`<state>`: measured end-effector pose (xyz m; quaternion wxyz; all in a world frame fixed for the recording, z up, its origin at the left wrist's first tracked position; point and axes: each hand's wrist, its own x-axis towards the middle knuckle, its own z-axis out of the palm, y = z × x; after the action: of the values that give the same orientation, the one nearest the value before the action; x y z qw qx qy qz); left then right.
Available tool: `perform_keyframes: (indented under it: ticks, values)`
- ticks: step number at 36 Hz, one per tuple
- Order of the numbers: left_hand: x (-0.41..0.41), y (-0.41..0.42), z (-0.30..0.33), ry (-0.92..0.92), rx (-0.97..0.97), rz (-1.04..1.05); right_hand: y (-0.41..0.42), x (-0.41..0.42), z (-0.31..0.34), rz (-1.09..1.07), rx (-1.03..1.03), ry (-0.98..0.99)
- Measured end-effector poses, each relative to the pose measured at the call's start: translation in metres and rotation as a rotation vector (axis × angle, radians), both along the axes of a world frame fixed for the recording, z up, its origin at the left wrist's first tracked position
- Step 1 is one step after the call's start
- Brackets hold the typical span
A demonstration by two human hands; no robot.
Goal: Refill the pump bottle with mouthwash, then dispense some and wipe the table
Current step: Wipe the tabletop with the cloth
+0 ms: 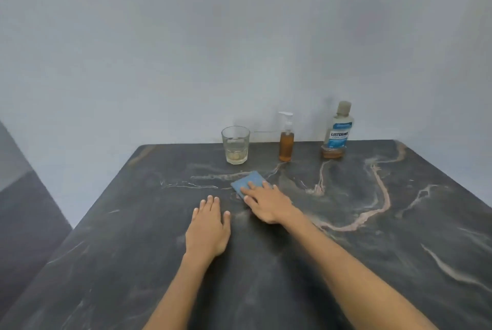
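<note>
- Head view: the pump bottle stands upright at the far edge of the tabletop with its pump head fitted and amber liquid filling most of its body, so the refill looks done.
- Head view: the mouthwash bottle stands capped to the right of the pump bottle, well apart from it, with only a shallow amber layer left at its bottom.
- Head view: the glass to the left of the pump bottle holds a small pale pool at its base, which suggests the dispensing is also done.
- Head view: the right hand presses flat, fingers straight, on the blue cloth near the middle of the tabletop, in front of the glass and pump bottle; wiping appears to be the step in hand.
- Head view: the left hand rests released, palm down, on the bare tabletop just left of the cloth, grasping nothing.
- What is left, as I judge it, is only finishing the wipe; I see no clear spill.
</note>
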<state>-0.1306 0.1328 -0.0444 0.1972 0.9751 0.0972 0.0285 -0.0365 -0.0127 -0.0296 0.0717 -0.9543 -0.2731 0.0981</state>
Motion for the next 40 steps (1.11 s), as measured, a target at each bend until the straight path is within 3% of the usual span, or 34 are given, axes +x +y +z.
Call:
perform_keyframes:
  ticks: [7, 13, 20, 27, 33, 40]
  values:
    - [-0.019, 0.02, -0.003, -0.012, 0.002, 0.029, -0.038, -0.067, -0.004, 0.2, 0.039, 0.013]
    - [-0.029, 0.036, -0.002, -0.004, 0.001, 0.069, -0.077, -0.045, -0.001, -0.013, -0.026, 0.035]
    - [-0.036, 0.041, -0.002, -0.007, 0.002, 0.092, 0.008, 0.007, -0.003, -0.141, -0.024, -0.005]
    - [-0.047, 0.075, -0.006, -0.026, 0.053, 0.323, 0.122, -0.039, -0.007, 0.233, 0.013, -0.023]
    - [-0.06, 0.114, -0.009, -0.028, 0.031, 0.435, 0.101, -0.08, -0.009, 0.513, 0.038, 0.027]
    - [-0.067, 0.127, -0.011, -0.078, -0.045, 0.411, 0.074, -0.042, -0.005, 0.254, -0.021, 0.001]
